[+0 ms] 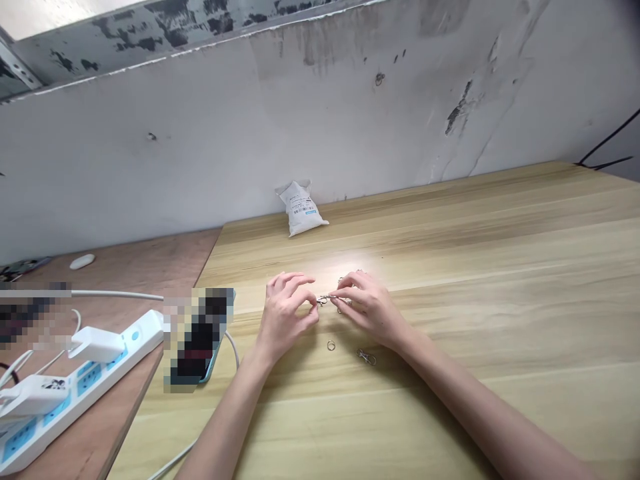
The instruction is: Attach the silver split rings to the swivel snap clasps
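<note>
My left hand has its thumb and index finger pinched at a small metal ring, while its other fingers extend loosely. Opposite it, my right hand pinches a slim silver piece that looks like a swivel clasp. The two pieces meet between my fingertips, and I cannot tell whether they are linked. Under and behind my right fingers lie several more small metal pieces, partly hidden. Closer to me on the wooden table, a loose split ring and a silver swivel clasp lie apart.
A white plastic packet leans near the wall at the back. To the left are a phone, partly blurred, with a white cable, and a power strip with plugged-in chargers on a brown surface.
</note>
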